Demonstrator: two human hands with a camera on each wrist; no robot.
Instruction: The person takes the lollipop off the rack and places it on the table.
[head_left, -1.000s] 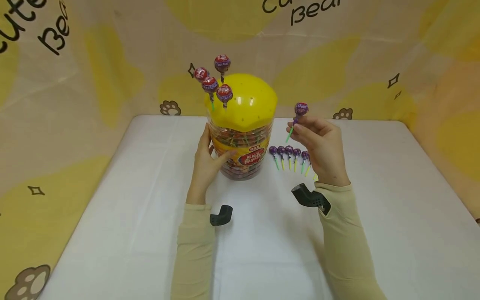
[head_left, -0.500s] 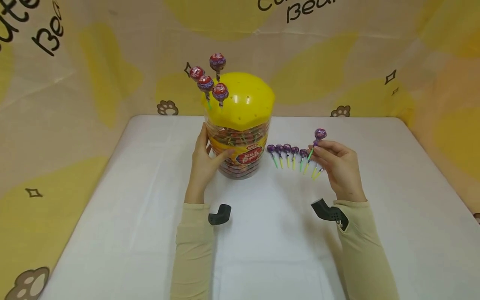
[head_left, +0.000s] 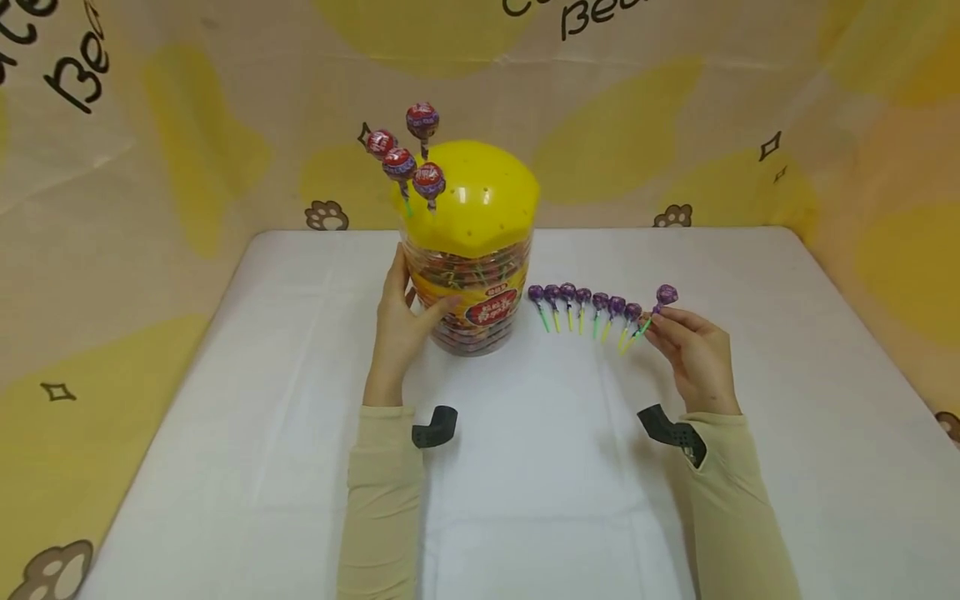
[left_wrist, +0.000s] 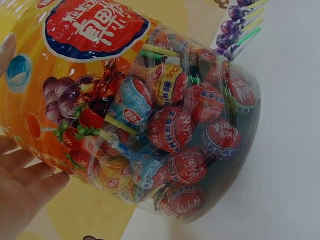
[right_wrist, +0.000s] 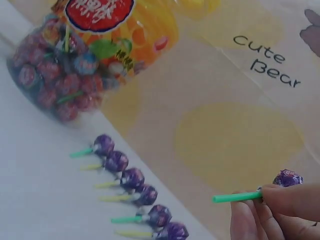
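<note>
My left hand (head_left: pixel 396 333) grips the side of a large clear jar (head_left: pixel 480 279), its thumb across the orange label. Wrapped lollipops fill the jar, as the left wrist view shows. A yellow domed lid (head_left: pixel 487 196) with small holes tops it, and several red-and-purple lollipops (head_left: pixel 429 181) stand upright in the lid's left side. At the right, my right hand (head_left: pixel 701 358) pinches a purple-wrapped lollipop (head_left: pixel 667 294) by its green stick (right_wrist: pixel 235 197). This lollipop is at the right end of a row of purple lollipops (head_left: pixel 583 295) lying on the table; whether it touches the cloth is unclear.
A white cloth covers the table (head_left: pixel 510 517). Behind and beside it hangs a yellow-patterned backdrop (head_left: pixel 615 125) with paw prints and lettering. A black wrist camera (head_left: pixel 435 427) juts from the left sleeve, another black camera (head_left: pixel 671 433) from the right.
My right hand has moved right and down with the lollipop, from beside the jar's lid to the row's right end. The left hand keeps holding the jar.
</note>
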